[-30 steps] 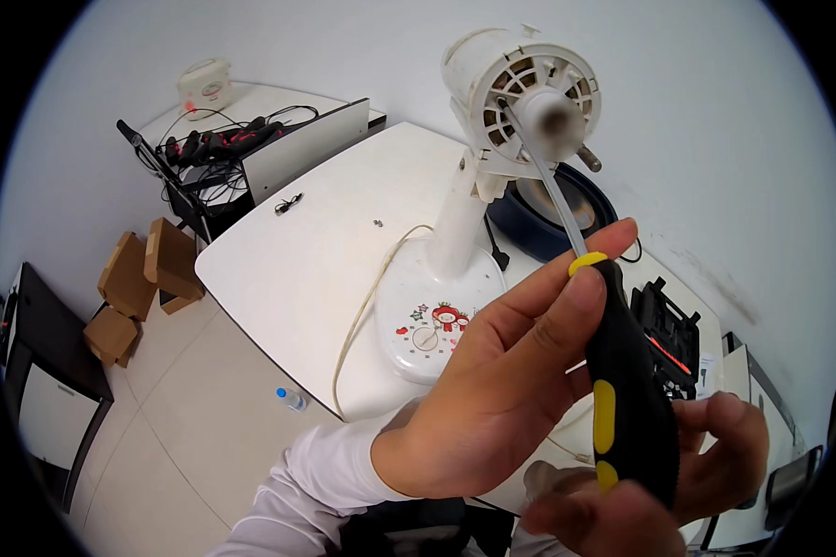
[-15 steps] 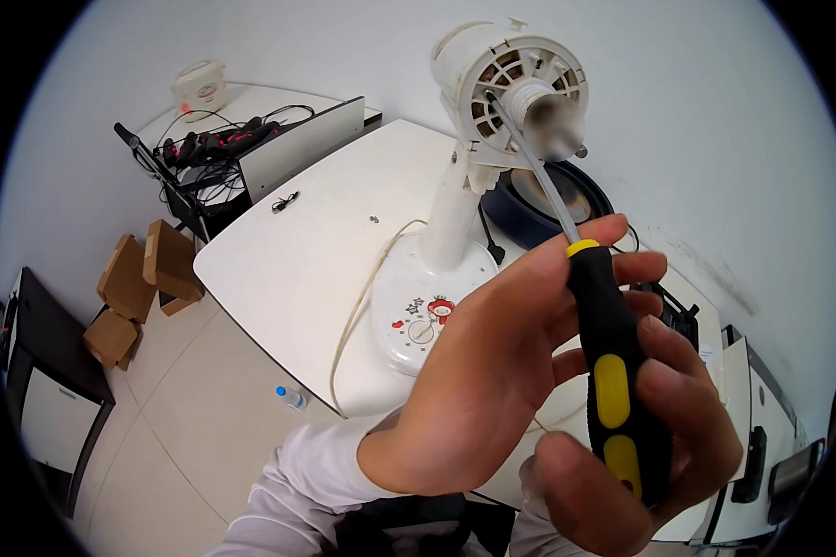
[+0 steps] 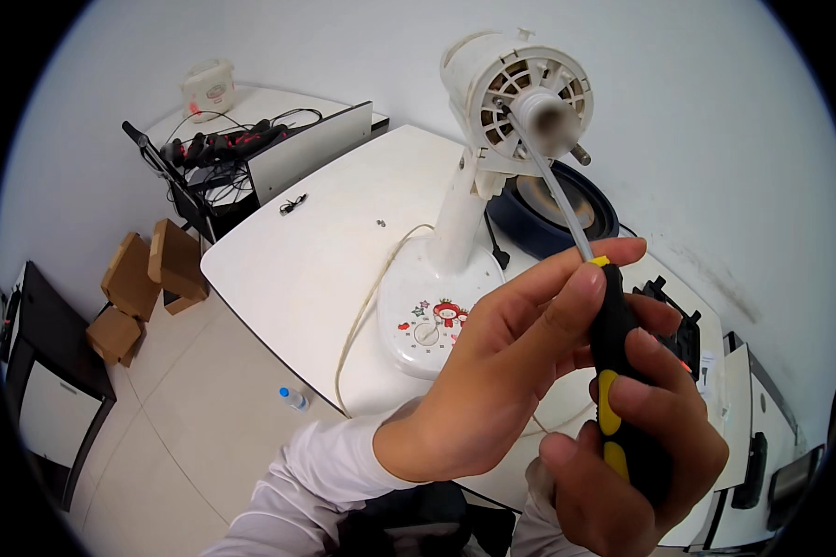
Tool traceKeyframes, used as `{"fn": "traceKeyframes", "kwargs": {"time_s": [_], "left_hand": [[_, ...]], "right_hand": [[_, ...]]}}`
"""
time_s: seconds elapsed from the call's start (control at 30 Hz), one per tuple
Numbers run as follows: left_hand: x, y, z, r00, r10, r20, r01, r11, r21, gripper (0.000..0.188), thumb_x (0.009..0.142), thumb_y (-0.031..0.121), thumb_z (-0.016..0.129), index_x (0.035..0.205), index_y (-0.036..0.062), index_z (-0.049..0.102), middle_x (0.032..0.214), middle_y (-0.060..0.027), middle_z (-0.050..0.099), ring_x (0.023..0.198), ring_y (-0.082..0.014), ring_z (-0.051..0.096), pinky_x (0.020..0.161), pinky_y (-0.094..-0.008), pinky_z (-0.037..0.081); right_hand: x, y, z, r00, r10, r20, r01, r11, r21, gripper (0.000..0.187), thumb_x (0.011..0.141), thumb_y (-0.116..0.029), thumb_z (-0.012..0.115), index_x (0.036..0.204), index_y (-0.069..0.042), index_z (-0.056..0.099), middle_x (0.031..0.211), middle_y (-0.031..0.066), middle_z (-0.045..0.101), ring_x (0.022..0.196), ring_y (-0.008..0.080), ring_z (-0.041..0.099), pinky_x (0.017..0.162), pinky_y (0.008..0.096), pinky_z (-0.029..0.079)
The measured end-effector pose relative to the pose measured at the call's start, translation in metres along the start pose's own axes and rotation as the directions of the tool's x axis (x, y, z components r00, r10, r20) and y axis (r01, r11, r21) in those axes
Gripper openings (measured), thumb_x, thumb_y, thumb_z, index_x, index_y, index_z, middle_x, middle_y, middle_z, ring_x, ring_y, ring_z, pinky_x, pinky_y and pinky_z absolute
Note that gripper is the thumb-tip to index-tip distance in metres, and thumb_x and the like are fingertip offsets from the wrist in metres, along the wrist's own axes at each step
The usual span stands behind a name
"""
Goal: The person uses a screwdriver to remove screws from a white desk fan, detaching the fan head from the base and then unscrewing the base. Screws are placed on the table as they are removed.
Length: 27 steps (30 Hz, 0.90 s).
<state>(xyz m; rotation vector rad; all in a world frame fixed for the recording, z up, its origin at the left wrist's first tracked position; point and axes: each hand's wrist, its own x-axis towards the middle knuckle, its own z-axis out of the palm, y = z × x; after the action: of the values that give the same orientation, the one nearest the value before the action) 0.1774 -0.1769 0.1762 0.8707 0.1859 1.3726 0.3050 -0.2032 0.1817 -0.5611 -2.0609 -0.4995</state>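
Note:
A screwdriver with a black and yellow handle slants up to the white motor housing of a table fan without its blades. The shaft's end meets the slotted front face, beside the round central collar. My left hand pinches the yellow neck of the screwdriver between thumb and fingers. My right hand is wrapped round the lower handle. Beneath the housing, a white post runs down to the fan base, which has a dial and cartoon stickers and is partly hidden by my left hand.
The fan stands on a white table, its pale cord looping left. Behind it lies a round dark blue item. Small metal pieces and a short black cable lie leftward. Cardboard boxes and a bottle are on the floor.
The screwdriver handle has turned about its length, showing less yellow. My left thumb has come onto its neck, and my right fingers have shifted round the grip. The whole scene sits slightly further right.

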Motion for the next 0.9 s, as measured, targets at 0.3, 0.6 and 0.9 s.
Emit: {"fn": "traceKeyframes", "kwargs": {"time_s": [0.3,0.6,0.9], "left_hand": [[-0.003,0.001,0.004,0.998,0.001,-0.066,0.001,0.999,0.042,0.053,0.094,0.039,0.041,0.132,0.0026,0.036,0.1,-0.0109,0.061,0.089,-0.0159,0.056,0.082,-0.0285,0.046],[0.0,0.007,-0.002,1.0,-0.005,-0.008,0.005,1.0,0.019,0.05,0.095,0.038,0.043,0.129,0.0018,0.039,0.104,-0.0097,0.06,0.095,-0.0144,0.057,0.086,-0.0305,0.043],[-0.001,0.007,-0.004,1.0,-0.004,-0.002,0.004,1.0,0.024,0.05,0.094,0.037,0.044,0.129,0.0015,0.039,0.105,-0.0105,0.059,0.095,-0.015,0.057,0.088,-0.0311,0.043]], "right_hand": [[0.006,0.025,0.02,0.916,-0.285,-0.284,0.313,0.948,0.06,0.013,0.073,-0.006,0.067,0.086,-0.012,0.069,0.095,0.0114,0.059,0.092,0.025,0.062,0.079,0.0271,0.05],[0.008,0.032,0.022,0.923,-0.295,-0.247,0.321,0.944,0.073,0.016,0.068,-0.008,0.069,0.084,-0.01,0.071,0.097,0.0109,0.059,0.094,0.0255,0.061,0.08,0.0272,0.049],[0.007,0.035,0.026,0.911,-0.32,-0.261,0.358,0.927,0.11,0.017,0.069,-0.007,0.069,0.085,-0.01,0.07,0.096,0.011,0.06,0.096,0.027,0.061,0.079,0.0276,0.05]]}}
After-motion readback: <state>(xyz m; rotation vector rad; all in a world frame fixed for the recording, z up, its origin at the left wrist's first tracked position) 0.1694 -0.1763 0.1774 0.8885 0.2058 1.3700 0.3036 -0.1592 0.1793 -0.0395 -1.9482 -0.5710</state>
